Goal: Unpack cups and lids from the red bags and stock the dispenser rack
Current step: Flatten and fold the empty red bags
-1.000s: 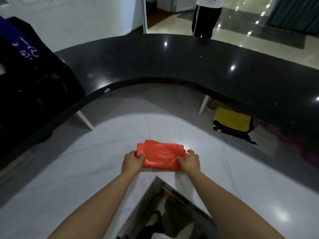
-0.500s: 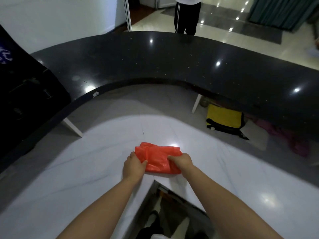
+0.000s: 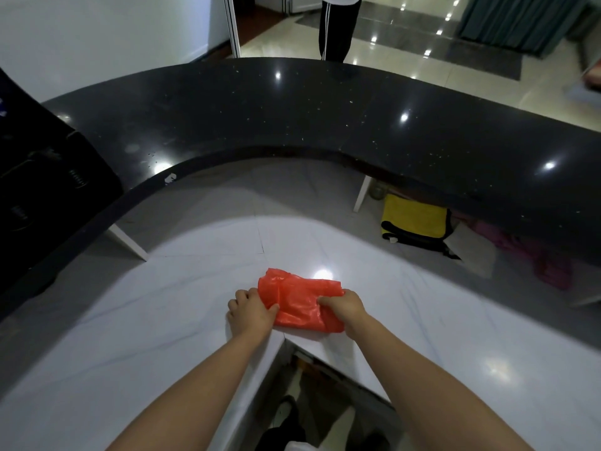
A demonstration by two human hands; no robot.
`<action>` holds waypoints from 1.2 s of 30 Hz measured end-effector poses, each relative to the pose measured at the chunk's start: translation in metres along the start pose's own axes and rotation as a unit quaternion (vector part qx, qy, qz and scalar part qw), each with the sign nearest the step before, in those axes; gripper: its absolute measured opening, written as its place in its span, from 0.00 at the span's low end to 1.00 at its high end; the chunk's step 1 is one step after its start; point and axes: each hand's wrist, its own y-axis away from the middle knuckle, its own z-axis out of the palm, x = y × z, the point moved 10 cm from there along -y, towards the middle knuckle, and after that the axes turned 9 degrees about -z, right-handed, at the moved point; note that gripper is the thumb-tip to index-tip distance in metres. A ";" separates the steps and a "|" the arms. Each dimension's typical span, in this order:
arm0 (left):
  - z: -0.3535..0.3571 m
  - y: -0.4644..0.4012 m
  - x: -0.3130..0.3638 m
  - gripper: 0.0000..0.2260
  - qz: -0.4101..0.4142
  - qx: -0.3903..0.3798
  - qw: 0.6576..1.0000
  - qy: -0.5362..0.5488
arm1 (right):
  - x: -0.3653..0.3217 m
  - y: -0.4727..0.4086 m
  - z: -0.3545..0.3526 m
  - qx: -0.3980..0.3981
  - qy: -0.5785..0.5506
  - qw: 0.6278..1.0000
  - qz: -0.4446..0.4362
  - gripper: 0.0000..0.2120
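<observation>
Between both hands' curled fingers [image 3: 325, 301] lies the red bag [image 3: 300, 302].

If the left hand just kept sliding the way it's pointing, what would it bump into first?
The left hand points forward and to the right, and it already grips the red bag at that bag's left edge. So it would push into the bag itself first; beyond lies bare white counter. The exact heading is hard to judge from a single view.

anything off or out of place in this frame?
Mildly. The red bag lies flat and folded on the white counter, gripped by the left hand and right hand; no cups, lids or rack in view. A small whitish mark, maybe a chip, sits on the black counter's edge. Nothing spilled.
</observation>
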 end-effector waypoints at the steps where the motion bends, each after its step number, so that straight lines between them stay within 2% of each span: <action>1: 0.001 0.000 0.001 0.29 0.004 0.000 1.000 0.001 | 0.004 0.001 -0.002 -0.003 -0.007 1.000 0.009 0.10; 4: 0.005 0.000 0.011 0.32 0.024 -0.007 0.999 0.020 | 0.005 0.004 -0.014 0.004 -0.005 1.000 -0.008 0.06; 7: 0.008 0.001 0.030 0.40 0.055 -0.016 0.997 0.057 | -0.007 0.010 -0.036 0.025 0.021 0.997 -0.074 0.10; 10: 0.000 0.009 0.070 0.44 0.162 0.013 0.984 0.079 | -0.020 0.019 -0.069 0.050 0.062 0.989 -0.124 0.10; 13: -0.001 0.039 0.137 0.44 0.366 0.029 0.930 -0.011 | -0.027 0.033 -0.105 0.063 0.080 0.984 -0.149 0.09; 15: 0.010 0.066 0.178 0.43 0.461 -0.021 0.884 -0.071 | -0.029 0.045 -0.128 0.046 0.076 0.985 -0.149 0.09; 17: 0.023 0.095 0.212 0.41 0.508 -0.086 0.850 -0.109 | -0.027 0.061 -0.153 0.025 0.072 0.987 -0.141 0.10; 20: 0.049 0.140 0.245 0.28 0.498 -0.208 0.833 -0.121 | -0.018 0.090 -0.202 0.035 0.049 0.988 -0.141 0.12; 23: 0.081 0.194 0.264 0.13 0.469 -0.310 0.823 -0.082 | 0.010 0.125 -0.262 0.100 0.012 0.985 -0.143 0.14; 25: 0.103 0.231 0.272 0.11 0.427 -0.365 0.827 -0.032 | 0.042 0.155 -0.308 0.183 -0.020 0.973 -0.139 0.21; 27: 0.130 0.271 0.276 0.13 0.375 -0.419 0.827 0.023 | 0.087 0.187 -0.349 0.254 -0.077 0.959 -0.104 0.32; 29: 0.159 0.315 0.277 0.16 0.327 -0.468 0.818 0.064 | 0.138 0.218 -0.373 0.268 -0.146 0.951 -0.045 0.38; 31: 0.187 0.364 0.278 0.17 0.293 -0.504 0.808 0.087 | 0.181 0.248 -0.385 0.246 -0.203 0.948 -0.008 0.36; 33: 0.215 0.414 0.280 0.18 0.272 -0.525 0.801 0.096 | 0.214 0.275 -0.397 0.234 -0.240 0.942 -0.009 0.30; 36: 0.252 0.487 0.287 0.16 0.259 -0.543 0.792 0.103 | 0.263 0.316 -0.430 0.280 -0.296 0.913 -0.011 0.18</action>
